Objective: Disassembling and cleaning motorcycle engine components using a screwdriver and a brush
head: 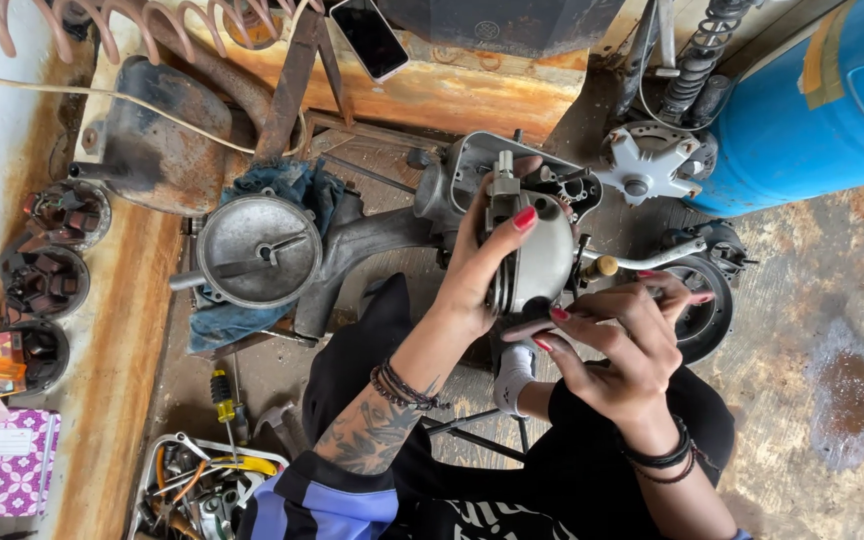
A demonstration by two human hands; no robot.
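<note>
- While the left hand (pixel 477 265) clamps the grey metal cylinder (pixel 537 260) from the side, thumb over its top, the part hangs in the air just in front of the engine case (pixel 372 240); a slack grip could, I judge, let it drop onto the floor (pixel 832 300) or onto the person's legs.
- The right hand (pixel 617 350) has its fingers pinched together at the cylinder's lower edge; whether they hold a small part there I cannot tell, as it is hidden. If they do, it could slip out and be lost among the clutter below.
- The cylinder looks finned and heavy for 1 hand; tilting it against the case opening (pixel 497 170) might nick a mating face or jam it crooked.
- The kick lever (pixel 652 260), with its yellowish tip, juts out just beside the right hand; a knuckle or the cylinder could knock against it.
- The round cover (pixel 259 250) rests on a blue rag (pixel 292 190) on the same case, well apart from the hands; a hard push on the case might shift it.
- The tool tray (pixel 167 455) and a yellow-handled screwdriver (pixel 223 395) lie near the left elbow; a backward swing of the arm could scatter them.
- The phone (pixel 370 38) lies on the rusty ledge above, clear of the work.
</note>
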